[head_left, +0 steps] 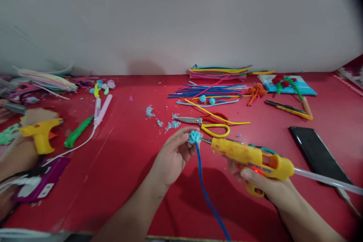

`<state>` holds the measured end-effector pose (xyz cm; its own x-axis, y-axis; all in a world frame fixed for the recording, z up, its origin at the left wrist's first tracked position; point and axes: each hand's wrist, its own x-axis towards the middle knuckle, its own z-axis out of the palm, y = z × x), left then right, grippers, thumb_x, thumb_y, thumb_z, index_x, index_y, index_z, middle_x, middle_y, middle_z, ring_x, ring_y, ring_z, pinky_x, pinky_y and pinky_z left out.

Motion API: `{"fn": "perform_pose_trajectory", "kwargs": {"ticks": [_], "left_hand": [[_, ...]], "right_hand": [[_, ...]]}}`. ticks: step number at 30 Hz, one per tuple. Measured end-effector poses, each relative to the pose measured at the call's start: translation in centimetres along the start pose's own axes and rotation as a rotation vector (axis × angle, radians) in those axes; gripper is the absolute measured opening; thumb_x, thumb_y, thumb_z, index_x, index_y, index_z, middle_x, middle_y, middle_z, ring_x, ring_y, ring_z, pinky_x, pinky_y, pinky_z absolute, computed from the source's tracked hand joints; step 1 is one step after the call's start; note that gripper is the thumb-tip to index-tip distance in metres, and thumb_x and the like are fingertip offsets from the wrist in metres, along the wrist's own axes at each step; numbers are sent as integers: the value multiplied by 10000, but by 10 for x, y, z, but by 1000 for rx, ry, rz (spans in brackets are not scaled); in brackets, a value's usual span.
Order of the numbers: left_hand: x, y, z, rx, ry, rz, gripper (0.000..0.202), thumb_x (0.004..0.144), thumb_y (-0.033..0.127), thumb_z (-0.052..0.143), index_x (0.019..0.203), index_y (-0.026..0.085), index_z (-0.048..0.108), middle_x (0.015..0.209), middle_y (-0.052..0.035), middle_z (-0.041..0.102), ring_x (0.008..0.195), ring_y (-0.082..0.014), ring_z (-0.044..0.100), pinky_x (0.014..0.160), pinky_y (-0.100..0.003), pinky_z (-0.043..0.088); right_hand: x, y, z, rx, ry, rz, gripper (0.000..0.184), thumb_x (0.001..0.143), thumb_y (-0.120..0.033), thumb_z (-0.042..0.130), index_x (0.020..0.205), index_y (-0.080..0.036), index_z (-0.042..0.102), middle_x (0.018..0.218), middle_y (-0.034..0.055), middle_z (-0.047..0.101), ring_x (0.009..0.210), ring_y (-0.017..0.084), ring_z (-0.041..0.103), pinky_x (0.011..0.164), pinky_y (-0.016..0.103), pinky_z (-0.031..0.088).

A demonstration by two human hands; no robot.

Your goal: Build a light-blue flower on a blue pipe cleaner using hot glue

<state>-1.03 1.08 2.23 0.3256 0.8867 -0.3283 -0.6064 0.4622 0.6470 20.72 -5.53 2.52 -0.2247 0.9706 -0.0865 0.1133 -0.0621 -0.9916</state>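
Observation:
My left hand (173,155) pinches a small light-blue fuzzy flower head (194,136) that sits on top of a blue pipe-cleaner stem (207,193); the stem trails down toward me. My right hand (262,185) grips a yellow glue gun (252,156), with a clear glue stick (326,180) poking out of its back. The gun's metal nozzle points left and nearly touches the flower head. A red light glows on the gun near my thumb.
On the red table (127,147) lie yellow-handled scissors (208,124), a heap of coloured pipe cleaners (211,90), a black phone (317,154), a utility knife (287,109) and blue fluff scraps (170,124). At the left another person's hand (17,151) holds a second yellow glue gun (41,133).

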Motion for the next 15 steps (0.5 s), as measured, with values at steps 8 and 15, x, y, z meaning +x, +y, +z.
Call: {"fn": "perform_pose_trajectory", "kwargs": {"ticks": [8,15], "left_hand": [[0,-1,-2,-23,-6,21,181,699,195,778,865,142,729,725,-4,675,610,-68,601,579,-151,523],[1,-1,-2,-20,54,-26,221,660,232,806,841,139,721,712,-12,675,588,-96,612,593,-198,550]], "right_hand": [[3,-9,3,-209,62,-162,235,855,-419,589,737,-217,600,671,9,579,599,152,535,581,266,466],[3,-11,3,-237,85,-188,220,855,-422,593,767,-222,617,689,8,595,623,158,557,587,264,481]]}}
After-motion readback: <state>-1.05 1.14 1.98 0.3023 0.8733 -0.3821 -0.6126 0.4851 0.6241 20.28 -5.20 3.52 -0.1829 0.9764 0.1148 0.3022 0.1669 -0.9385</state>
